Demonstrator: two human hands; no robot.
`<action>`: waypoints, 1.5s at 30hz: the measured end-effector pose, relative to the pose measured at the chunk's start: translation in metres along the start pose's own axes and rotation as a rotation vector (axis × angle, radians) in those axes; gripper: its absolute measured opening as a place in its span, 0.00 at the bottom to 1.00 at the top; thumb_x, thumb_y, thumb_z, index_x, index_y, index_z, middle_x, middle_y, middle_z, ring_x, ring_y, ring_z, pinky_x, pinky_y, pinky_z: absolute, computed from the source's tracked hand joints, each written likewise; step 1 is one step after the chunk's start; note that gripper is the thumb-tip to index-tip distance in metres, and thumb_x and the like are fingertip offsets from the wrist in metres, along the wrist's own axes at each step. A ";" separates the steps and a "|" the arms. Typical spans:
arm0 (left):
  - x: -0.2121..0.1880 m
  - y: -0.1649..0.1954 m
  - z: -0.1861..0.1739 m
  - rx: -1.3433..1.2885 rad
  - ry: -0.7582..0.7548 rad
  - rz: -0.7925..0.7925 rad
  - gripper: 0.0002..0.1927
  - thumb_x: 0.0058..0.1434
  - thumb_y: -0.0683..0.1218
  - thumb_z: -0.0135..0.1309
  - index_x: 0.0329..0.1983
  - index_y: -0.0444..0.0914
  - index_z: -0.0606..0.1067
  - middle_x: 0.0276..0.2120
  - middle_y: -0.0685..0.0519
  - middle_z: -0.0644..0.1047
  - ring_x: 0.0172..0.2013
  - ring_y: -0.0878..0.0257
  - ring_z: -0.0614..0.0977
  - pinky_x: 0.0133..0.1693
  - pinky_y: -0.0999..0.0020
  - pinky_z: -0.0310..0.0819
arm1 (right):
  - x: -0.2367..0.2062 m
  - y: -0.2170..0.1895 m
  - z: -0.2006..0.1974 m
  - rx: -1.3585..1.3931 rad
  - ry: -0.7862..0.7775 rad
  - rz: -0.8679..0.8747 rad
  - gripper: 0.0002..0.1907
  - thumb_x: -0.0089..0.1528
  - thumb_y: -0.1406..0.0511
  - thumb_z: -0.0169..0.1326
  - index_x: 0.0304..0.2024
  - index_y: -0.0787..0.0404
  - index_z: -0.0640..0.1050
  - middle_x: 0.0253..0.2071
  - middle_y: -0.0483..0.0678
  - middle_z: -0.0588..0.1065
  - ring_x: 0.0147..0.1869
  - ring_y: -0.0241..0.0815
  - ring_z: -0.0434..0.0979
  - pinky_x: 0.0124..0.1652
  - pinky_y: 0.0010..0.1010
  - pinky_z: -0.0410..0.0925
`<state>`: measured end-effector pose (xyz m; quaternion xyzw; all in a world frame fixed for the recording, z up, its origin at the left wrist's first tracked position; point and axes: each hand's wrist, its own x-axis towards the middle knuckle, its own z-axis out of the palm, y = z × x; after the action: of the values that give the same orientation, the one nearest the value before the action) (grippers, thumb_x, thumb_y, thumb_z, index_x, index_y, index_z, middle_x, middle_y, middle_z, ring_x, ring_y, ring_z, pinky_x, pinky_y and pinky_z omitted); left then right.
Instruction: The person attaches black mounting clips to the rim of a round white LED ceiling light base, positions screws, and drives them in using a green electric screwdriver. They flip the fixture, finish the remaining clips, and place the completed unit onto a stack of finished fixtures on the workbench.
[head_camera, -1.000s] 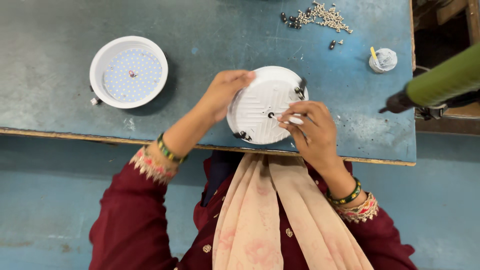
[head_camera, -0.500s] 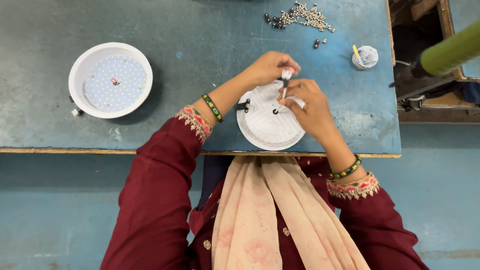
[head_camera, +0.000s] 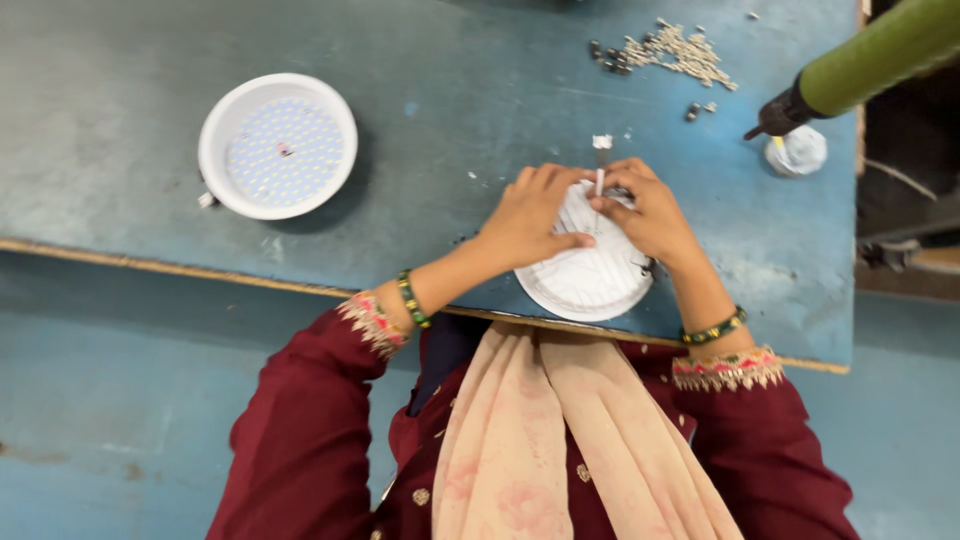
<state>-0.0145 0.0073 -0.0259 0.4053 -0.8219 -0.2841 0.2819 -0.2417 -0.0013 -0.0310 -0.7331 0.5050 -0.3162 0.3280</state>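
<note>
A round white ribbed lamp housing (head_camera: 590, 275) lies back-up at the near edge of the blue table (head_camera: 470, 90). My left hand (head_camera: 532, 215) rests on its left side, fingers pressed on the top. My right hand (head_camera: 650, 212) sits on its far right part and pinches a thin white wire with a small white connector (head_camera: 601, 160) that sticks out past the housing's far rim. A small black clip shows at the housing's right edge (head_camera: 648, 266).
A second white round lamp (head_camera: 278, 146) with its LED board facing up sits at the left. A heap of several small screws (head_camera: 670, 47) lies at the back. A small white cup (head_camera: 796, 151) and a green-handled tool (head_camera: 870, 55) are at the right edge.
Both hands shifted to the far rim of the housing, and the right fingers have drawn the white wire outward. The view moved, so the housing now sits nearer the table's front edge.
</note>
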 end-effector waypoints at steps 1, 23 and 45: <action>0.003 0.002 0.003 0.046 -0.014 -0.041 0.43 0.51 0.63 0.67 0.67 0.44 0.67 0.58 0.46 0.69 0.58 0.46 0.67 0.55 0.49 0.62 | 0.000 0.001 0.001 0.022 0.007 -0.004 0.08 0.61 0.70 0.63 0.44 0.63 0.80 0.51 0.50 0.74 0.54 0.44 0.76 0.52 0.32 0.69; 0.045 -0.007 0.016 0.075 -0.228 -0.379 0.44 0.31 0.64 0.76 0.52 0.52 0.71 0.52 0.54 0.68 0.56 0.52 0.66 0.53 0.51 0.53 | -0.046 -0.040 0.001 -0.033 0.289 -0.110 0.15 0.67 0.66 0.62 0.55 0.59 0.77 0.60 0.50 0.75 0.64 0.47 0.75 0.57 0.35 0.68; 0.200 -0.042 0.007 0.508 0.150 0.149 0.05 0.60 0.40 0.54 0.38 0.38 0.79 0.42 0.47 0.78 0.45 0.48 0.80 0.42 0.54 0.77 | -0.097 -0.051 0.021 -0.411 0.388 -0.199 0.27 0.62 0.55 0.61 0.60 0.61 0.75 0.69 0.53 0.68 0.66 0.56 0.69 0.62 0.45 0.63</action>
<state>-0.1009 -0.1773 -0.0135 0.4211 -0.8713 -0.0167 0.2514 -0.2263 0.1080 -0.0154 -0.7559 0.5374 -0.3720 0.0373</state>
